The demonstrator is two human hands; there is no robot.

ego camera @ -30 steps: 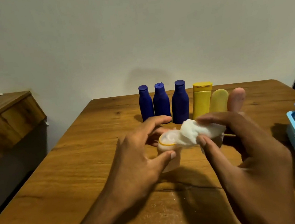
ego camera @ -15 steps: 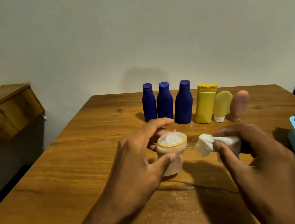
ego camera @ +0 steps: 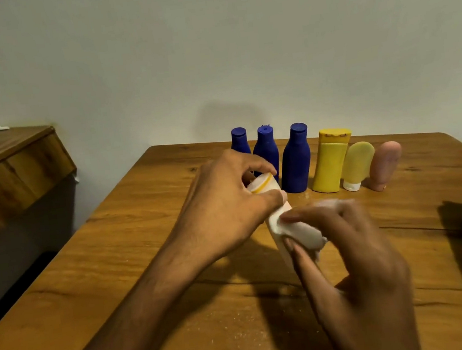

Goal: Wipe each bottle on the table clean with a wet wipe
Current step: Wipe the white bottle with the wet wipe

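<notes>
Left hand [ego camera: 222, 205] fingers curled around the cap end of a tilted pale bottle [ego camera: 267, 196] above the table [ego camera: 135, 256], right hand [ego camera: 350, 253] fingers pinched a white wet wipe [ego camera: 297, 230] against its side.

A plain pale wall [ego camera: 208, 46] backs the wooden table [ego camera: 118, 261], lit warmly so that soft shadows fall on both, while a second wooden surface [ego camera: 4, 162] stands at left beside a dark floor [ego camera: 11, 289].

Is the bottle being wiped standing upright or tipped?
Tipped. The left hand holds the pale bottle by its cap end, leaning away, while the right hand presses the wipe on its side.
</notes>
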